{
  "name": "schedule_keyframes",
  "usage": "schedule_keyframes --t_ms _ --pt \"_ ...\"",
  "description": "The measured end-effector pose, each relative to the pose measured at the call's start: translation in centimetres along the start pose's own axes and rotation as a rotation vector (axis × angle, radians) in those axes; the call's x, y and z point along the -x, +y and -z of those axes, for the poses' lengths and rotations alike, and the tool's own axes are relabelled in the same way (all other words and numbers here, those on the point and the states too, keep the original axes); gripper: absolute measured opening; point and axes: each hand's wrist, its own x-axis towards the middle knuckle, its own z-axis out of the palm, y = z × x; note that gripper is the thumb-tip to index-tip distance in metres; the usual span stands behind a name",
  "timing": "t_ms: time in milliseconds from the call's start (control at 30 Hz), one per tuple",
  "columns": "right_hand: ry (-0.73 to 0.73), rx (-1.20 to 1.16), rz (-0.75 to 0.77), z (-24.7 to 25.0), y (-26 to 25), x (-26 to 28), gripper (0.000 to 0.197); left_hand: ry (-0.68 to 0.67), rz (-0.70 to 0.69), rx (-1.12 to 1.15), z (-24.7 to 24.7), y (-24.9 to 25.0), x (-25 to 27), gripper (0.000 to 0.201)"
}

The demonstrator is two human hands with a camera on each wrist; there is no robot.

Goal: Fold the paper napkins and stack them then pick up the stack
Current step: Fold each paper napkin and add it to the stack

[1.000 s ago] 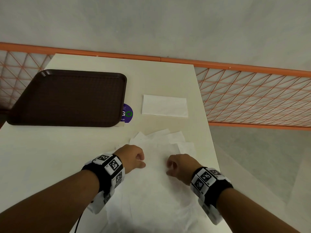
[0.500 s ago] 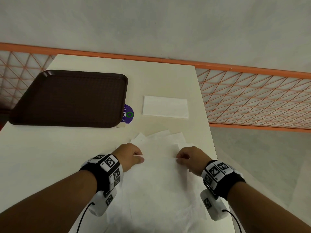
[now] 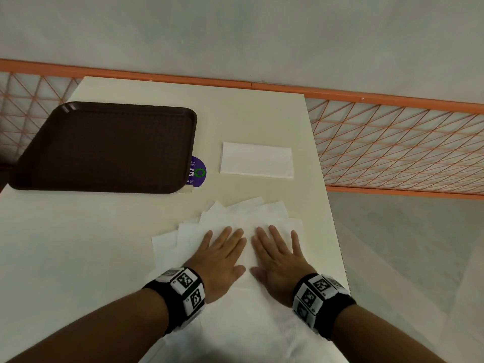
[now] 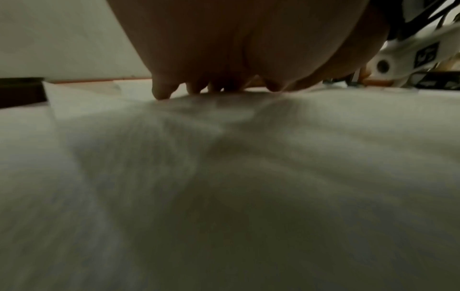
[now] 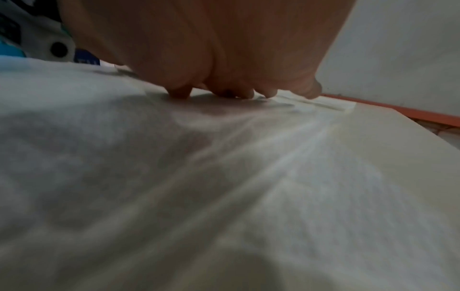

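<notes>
On the table [image 3: 110,244], near its right edge, both hands lie flat with fingers straight, side by side: the left hand [image 3: 221,260] and right hand [image 3: 279,260] press on the top napkin [image 3: 247,305] of a loose pile [image 3: 230,213]. It looks doubled over, though blur leaves that unsure. Farther off lies a folded napkin [image 3: 256,163], beside the tray [image 3: 104,148].

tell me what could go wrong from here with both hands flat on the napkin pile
1. The loose napkins lie fanned and skewed under the left hand and right hand, so pressing may crease several sheets together, crooked.
2. The pile's right corner sits near the table edge; a sideways smoothing stroke could push sheets off.
3. The folded napkin lies apart, beyond the pile; a hasty reach might nudge it askew.
</notes>
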Motion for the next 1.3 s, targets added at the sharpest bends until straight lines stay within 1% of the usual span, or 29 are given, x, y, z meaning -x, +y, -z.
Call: schedule_keyframes --t_ms 67,100,133,233,267,300,333,367,400,433,467,533,667,733,900,1100,1167,1233,1300 --pt "0.034 -0.002 -0.03 -0.7 0.7 0.2 0.069 -0.001 -0.014 -0.008 -0.6 -0.5 0.2 0.082" --pt "0.005 -0.029 -0.033 -0.6 1.2 0.5 0.072 -0.017 -0.003 -0.017 -0.7 -0.8 0.3 0.085" --pt "-0.01 -0.045 -0.03 -0.9 1.8 0.6 0.075 -0.035 0.012 -0.024 -0.9 -1.1 0.4 0.086" --pt "0.02 -0.07 -0.049 -1.0 3.7 1.6 0.075 -0.053 0.077 0.011 -0.6 -1.8 0.5 0.089" --pt "0.016 -0.088 -0.067 -0.9 4.2 1.7 0.074 -0.035 0.102 0.015 -0.6 -2.0 0.3 0.092" --pt "0.002 -0.051 -0.111 -0.5 4.3 1.8 0.073 -0.008 0.114 0.007 -0.1 -1.9 0.2 0.093" --pt "0.0 -0.049 -0.149 -0.3 4.4 1.6 0.07 0.029 0.131 -0.012 0.7 -1.5 0.0 0.091" --pt "0.041 -0.049 -0.171 0.1 4.3 1.5 0.065 0.1 0.145 -0.02 1.3 -1.2 -0.2 0.081" --pt "0.091 -0.031 -0.168 0.5 4.2 1.2 0.061 0.112 0.157 -0.008 2.0 -0.9 -0.6 0.067" --pt "0.072 -0.046 -0.146 1.4 3.6 1.0 0.059 0.091 0.171 0.004 2.7 -0.8 -1.0 0.056" --pt "0.106 -0.046 -0.102 1.7 3.1 0.8 0.058 0.029 0.194 0.021 3.4 -0.7 -1.3 0.051" --pt "0.126 -0.104 -0.091 2.2 2.8 0.4 0.056 -0.052 0.237 0.036 4.9 -0.6 -2.0 0.05" --pt "0.121 -0.233 -0.154 3.0 3.1 -0.1 0.053 -0.142 0.298 0.089 5.5 -0.7 -2.7 0.047" --pt "0.094 -0.251 -0.167 3.3 3.3 -0.3 0.053 -0.12 0.296 0.126 5.5 -0.6 -2.8 0.044" --pt "0.077 -0.244 -0.168 3.7 3.1 -0.7 0.058 -0.034 0.142 0.105 5.3 0.6 -3.0 0.055" --pt "0.012 -0.224 -0.187 4.3 3.0 -1.2 0.058 -0.038 0.153 0.107 5.4 2.1 -4.2 0.055" --pt "0.031 -0.198 -0.159 4.6 2.9 -1.1 0.052 -0.036 0.165 0.13 5.5 2.1 -4.4 0.053" --pt "0.091 -0.214 -0.113 4.6 2.8 -0.7 0.036 -0.026 0.176 0.167 5.7 1.9 -4.4 0.045" --pt "0.139 -0.306 -0.07 4.4 3.1 0.0 0.022 -0.009 0.184 0.219 6.0 1.4 -4.2 0.033"
